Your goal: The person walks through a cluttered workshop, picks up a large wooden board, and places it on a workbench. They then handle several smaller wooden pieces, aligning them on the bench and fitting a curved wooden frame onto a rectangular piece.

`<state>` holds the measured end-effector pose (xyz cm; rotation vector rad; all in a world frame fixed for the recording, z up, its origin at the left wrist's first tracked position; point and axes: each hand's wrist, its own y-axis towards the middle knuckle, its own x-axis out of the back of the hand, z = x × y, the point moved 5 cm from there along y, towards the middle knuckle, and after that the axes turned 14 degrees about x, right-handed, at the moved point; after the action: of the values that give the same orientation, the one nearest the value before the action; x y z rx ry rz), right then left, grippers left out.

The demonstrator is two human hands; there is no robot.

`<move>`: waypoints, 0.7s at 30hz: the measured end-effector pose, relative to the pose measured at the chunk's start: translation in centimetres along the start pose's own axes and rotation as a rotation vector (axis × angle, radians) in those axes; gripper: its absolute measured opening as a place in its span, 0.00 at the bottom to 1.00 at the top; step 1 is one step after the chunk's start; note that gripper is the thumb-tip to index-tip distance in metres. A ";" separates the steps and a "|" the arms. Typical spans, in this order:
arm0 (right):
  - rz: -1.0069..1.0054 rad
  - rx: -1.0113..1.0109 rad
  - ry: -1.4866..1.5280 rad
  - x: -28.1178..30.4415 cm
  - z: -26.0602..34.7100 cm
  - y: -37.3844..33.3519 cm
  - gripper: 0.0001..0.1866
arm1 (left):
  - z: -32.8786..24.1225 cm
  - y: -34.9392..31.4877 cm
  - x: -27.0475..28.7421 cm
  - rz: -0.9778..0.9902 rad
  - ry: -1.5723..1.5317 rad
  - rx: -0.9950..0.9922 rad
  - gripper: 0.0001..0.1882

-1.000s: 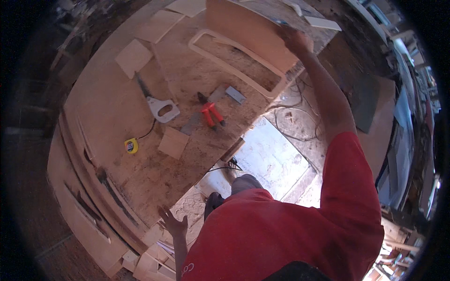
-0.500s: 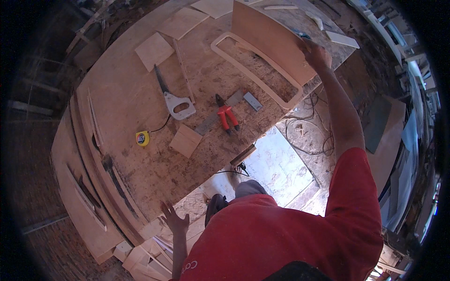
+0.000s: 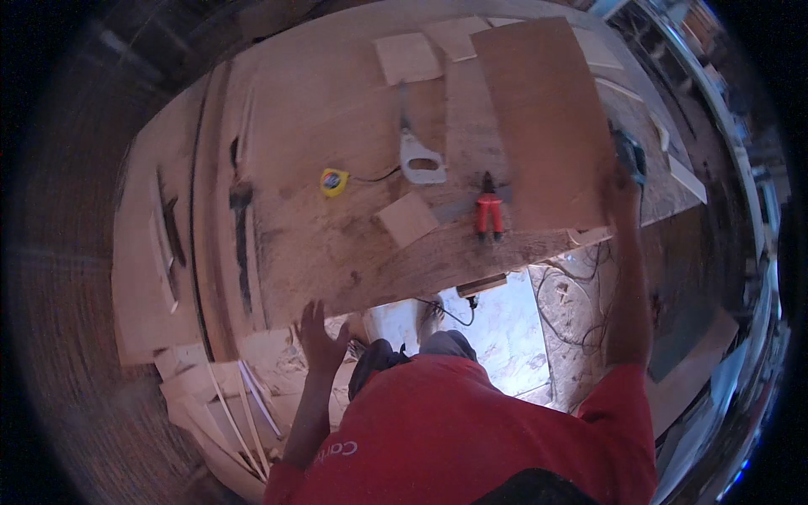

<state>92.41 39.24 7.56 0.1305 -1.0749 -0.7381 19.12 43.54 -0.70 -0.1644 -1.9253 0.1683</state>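
Note:
A thin brown wooden board (image 3: 547, 126) extends over the right part of the workbench. My right hand (image 3: 623, 198) grips its right edge near the bench front; motion smears the fingers somewhat. My left hand (image 3: 321, 341) is held at the front edge of the bench, fingers spread and holding nothing. Left of the board are red-handled pliers (image 3: 489, 212), a handsaw with a pale handle (image 3: 421, 162) and a small square wood piece (image 3: 407, 220). Farther left sits a yellow tape measure (image 3: 333, 182). The board covers the spot where the wooden loop frame lay.
Beyond the board's right edge is a dark teal tool (image 3: 629, 156), partly hidden. A hammer (image 3: 241, 202) and long strips lie at the bench's left. Thin sticks (image 3: 240, 412) lean below that end. Cables (image 3: 581, 311) loop across the floor at right.
The board has swung from standing on edge to facing up over the loop frame, its right edge still in my right hand. The view has turned; my left hand stays open.

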 end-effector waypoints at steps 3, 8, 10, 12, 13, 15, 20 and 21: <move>0.144 -0.268 0.549 -10.0 10.0 -6.9 0.19 | -0.6 -0.1 1.7 0.206 -0.512 0.149 0.39; 0.262 -0.609 1.259 -20.2 27.8 -19.6 0.15 | 0.8 1.3 1.9 0.715 -1.290 0.429 0.31; 0.332 -0.691 1.277 -21.4 36.9 -23.4 0.15 | 2.4 1.2 4.2 0.758 -1.400 0.465 0.31; 0.343 -0.699 1.291 -22.5 41.5 -26.8 0.14 | 4.8 1.0 7.4 0.792 -1.474 0.426 0.30; 0.347 -0.704 1.293 -23.0 43.4 -28.4 0.13 | 6.3 0.8 8.9 0.792 -1.489 0.379 0.30; 0.394 -0.726 1.325 -23.9 46.8 -31.2 0.13 | 9.2 0.5 10.2 0.795 -1.499 0.305 0.29; 0.470 -0.835 1.211 -26.1 50.8 -36.3 0.14 | 16.0 0.3 11.7 0.769 -1.544 0.179 0.28; 0.572 -0.733 1.178 -26.5 51.0 -36.5 0.15 | 17.0 0.4 12.2 0.747 -1.501 0.160 0.28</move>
<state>25.21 40.19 -3.27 -0.3364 0.3190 -0.3631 -1.08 45.63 4.43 -0.8224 -3.1971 1.2137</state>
